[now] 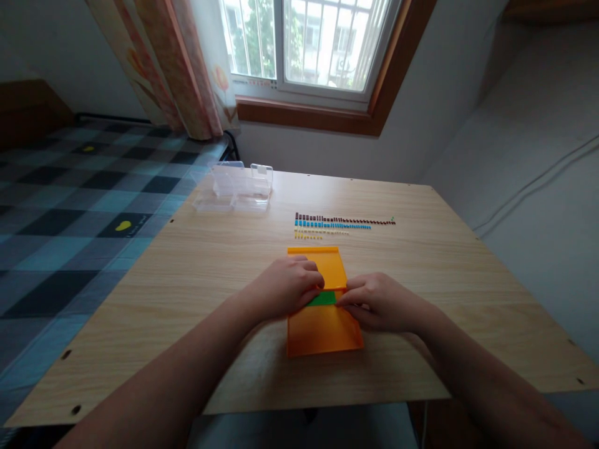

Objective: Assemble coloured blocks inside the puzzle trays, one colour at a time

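An open orange plastic case (322, 327) lies on the wooden table (196, 274), its lid half (322, 262) stretched away from me. A small green piece (322, 299) shows at the hinge between the two halves. My left hand (290, 284) rests curled on the left side of the case at the hinge, fingers bent onto it. From the right, my right hand (379, 299) pinches the case's edge at the same spot.
Rows of tiny dark, blue and yellow pieces (341, 223) lie lined up beyond the case. A clear plastic box (234, 187) stands open at the table's far left. A bed with a checked cover (70, 206) adjoins the table's left edge. Wall and window lie behind.
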{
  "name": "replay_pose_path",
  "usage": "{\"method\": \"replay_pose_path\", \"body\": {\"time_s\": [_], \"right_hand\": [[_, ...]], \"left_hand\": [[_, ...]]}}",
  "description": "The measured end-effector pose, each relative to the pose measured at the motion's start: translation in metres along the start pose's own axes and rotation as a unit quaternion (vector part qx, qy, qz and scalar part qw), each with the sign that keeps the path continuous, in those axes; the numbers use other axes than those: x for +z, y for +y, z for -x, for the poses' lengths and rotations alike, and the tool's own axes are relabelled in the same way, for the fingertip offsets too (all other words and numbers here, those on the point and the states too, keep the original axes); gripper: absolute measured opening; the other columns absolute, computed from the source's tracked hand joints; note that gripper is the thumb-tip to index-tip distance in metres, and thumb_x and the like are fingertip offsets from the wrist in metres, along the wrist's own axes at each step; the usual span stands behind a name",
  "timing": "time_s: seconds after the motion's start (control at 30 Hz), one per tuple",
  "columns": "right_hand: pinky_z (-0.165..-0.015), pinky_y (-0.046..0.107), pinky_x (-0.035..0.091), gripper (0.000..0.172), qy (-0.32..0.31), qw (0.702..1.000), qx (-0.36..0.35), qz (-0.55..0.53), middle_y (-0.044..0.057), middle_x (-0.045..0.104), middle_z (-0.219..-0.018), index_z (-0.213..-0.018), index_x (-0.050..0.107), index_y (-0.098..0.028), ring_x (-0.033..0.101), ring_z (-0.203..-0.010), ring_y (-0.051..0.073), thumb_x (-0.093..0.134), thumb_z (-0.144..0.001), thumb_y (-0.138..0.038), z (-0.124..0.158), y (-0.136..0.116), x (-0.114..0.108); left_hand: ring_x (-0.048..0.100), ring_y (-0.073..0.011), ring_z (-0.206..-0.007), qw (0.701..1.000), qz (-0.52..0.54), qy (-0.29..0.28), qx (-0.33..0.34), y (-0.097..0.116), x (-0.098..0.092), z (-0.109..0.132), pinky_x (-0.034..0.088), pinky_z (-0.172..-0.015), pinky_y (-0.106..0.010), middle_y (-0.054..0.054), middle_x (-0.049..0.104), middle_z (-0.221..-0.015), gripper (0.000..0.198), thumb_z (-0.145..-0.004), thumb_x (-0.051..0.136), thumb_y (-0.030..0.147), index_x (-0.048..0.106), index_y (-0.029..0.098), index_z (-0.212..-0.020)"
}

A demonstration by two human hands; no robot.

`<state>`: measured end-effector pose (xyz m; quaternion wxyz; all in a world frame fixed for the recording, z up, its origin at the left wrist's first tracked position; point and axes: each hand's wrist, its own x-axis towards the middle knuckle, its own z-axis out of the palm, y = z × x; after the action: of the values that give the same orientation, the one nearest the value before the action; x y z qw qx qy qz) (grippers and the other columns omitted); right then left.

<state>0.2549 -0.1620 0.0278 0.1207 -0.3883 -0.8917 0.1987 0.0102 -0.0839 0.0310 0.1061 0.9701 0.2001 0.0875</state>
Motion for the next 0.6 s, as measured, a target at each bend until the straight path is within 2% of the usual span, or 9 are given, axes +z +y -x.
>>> {"method": "replay_pose_path", "body": {"time_s": [0.37, 0.6], "right_hand": [[-0.063, 0.024, 0.039, 0.022, -0.018, 1.0, 0.007, -0.008, 0.003, 0.07, -0.085, -0.088, 0.075, -0.019, 0.057, -0.068, 0.011, 0.054, -0.093, -0.014, 0.0004, 0.0011, -0.0044], [-0.063, 0.024, 0.038, 0.023, -0.017, 1.0, 0.015, 0.002, 0.003, 0.07, -0.085, -0.088, 0.076, -0.02, 0.057, -0.068, 0.011, 0.055, -0.093, -0.013, -0.0009, -0.0001, -0.0026]], "left_hand": [[0.066, -0.02, -0.086, 1.0, -0.001, 0.001, 0.0, 0.0005, 0.0003, 0.0005, 0.048, -0.075, -0.03, -0.004, 0.073, -0.092, 0.013, -0.091, 0.063, 0.018, 0.076, 0.021, -0.09], [0.065, -0.019, -0.092, 0.997, 0.016, 0.005, 0.069, 0.0069, -0.0003, 0.003, 0.049, -0.081, -0.031, -0.004, 0.073, -0.107, 0.019, -0.092, 0.063, 0.018, 0.08, 0.027, -0.091]]}}
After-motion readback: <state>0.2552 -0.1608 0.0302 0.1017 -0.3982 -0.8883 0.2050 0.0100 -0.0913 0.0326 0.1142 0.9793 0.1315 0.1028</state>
